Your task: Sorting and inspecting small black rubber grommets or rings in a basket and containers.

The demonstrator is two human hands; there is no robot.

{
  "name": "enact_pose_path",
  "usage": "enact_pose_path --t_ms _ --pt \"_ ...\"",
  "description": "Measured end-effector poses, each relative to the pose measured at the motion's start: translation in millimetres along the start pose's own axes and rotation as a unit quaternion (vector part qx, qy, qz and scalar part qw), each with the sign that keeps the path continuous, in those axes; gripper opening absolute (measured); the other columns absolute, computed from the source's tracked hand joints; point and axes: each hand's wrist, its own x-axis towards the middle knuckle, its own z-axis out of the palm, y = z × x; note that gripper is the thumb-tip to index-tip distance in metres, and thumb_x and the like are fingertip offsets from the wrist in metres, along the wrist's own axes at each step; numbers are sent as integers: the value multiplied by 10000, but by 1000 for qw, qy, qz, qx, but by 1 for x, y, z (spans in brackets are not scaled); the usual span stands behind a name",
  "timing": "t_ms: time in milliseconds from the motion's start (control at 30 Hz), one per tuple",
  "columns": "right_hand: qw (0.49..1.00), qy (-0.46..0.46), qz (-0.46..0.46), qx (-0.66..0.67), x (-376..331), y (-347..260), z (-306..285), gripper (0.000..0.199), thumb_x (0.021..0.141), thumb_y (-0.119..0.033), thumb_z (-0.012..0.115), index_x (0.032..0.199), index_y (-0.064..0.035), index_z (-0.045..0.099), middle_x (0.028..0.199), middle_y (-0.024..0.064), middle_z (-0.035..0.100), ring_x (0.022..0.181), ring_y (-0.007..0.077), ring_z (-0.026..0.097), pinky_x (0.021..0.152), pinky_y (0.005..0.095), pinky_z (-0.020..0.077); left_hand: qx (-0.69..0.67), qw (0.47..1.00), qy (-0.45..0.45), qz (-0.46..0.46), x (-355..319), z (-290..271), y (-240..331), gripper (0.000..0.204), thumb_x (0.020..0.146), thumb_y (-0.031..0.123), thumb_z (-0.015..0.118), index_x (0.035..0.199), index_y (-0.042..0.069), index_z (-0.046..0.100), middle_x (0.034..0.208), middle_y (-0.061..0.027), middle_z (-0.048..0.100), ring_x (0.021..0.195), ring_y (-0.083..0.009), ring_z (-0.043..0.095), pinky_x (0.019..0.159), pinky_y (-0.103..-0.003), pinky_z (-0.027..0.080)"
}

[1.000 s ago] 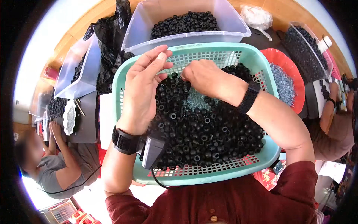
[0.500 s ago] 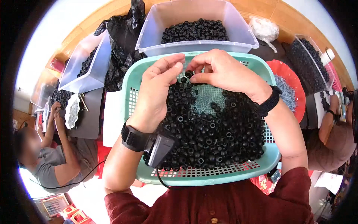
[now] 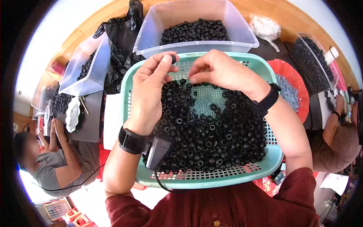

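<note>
Between the thumb and fingers of my left hand [image 3: 149, 77] is a small black round piece [image 3: 173, 58], raised over the far left rim of a green plastic basket [image 3: 140, 172]. My right hand [image 3: 230, 72] hangs over the basket's far side, its fingers curled together; whether anything is between the fingertips cannot be seen. Below both hands, many loose black round pieces [image 3: 211, 147], several with a hole, heap up in the basket. Small grey-blue bits [image 3: 204, 106] lie on the mesh in a gap within the heap.
Behind the basket stands a clear plastic bin [image 3: 196, 47] of black pieces, with another bin [image 3: 89, 75] and a black plastic bag [image 3: 124, 45] to its left. A red dish [image 3: 302, 102] of grey-blue bits is at right. One person [image 3: 60, 162] sits left, another [image 3: 336, 147] right.
The black piece that was at my right fingertips has gone; one now shows in my left hand. That hand has moved left and closed, and the right fingers have drawn together.
</note>
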Motion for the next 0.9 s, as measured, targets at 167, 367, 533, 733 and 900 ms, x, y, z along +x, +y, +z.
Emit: enact_pose_path --t_ms 167,367,533,733,900 --pt "922 11 -30 -385 4 22 23 93 717 -55 620 772 -74 692 752 161 657 750 328 648 671 414 512 -50 998 -12 -23 0 -3 1 233 932 181 557 1097 32 627 989 -6 646 801 -59 550 709 -196 413" --pt "878 -28 -64 -474 3 25 32 124 717 -41 597 790 -74 692 744 153 652 746 325 645 653 423 506 -94 993 -30 -65 -2 -1 2 279 927 185 569 1153 28 615 978 -10 636 798 -64 554 729 -204 422" --pt "850 -4 -11 -527 -1 15 28 121 797 -94 544 806 -43 653 764 133 663 739 310 666 632 407 538 -92 993 -32 -66 -3 -4 2 277 922 183 577 1142 19 619 962 -2 629 809 -67 560 737 -206 427" --pt "885 -6 -10 -466 -1 27 39 82 746 -98 616 787 -82 686 719 133 653 730 322 643 652 416 513 -99 993 -34 -61 -3 -1 3 266 921 188 580 1118 15 624 950 1 627 800 -69 561 736 -209 427" --pt "879 8 -23 -476 0 30 44 45 732 -91 631 748 -73 668 705 146 646 715 322 642 637 422 505 -110 991 -38 -66 -2 -5 0 254 923 202 579 1096 23 626 935 3 623 793 -70 561 729 -210 424"
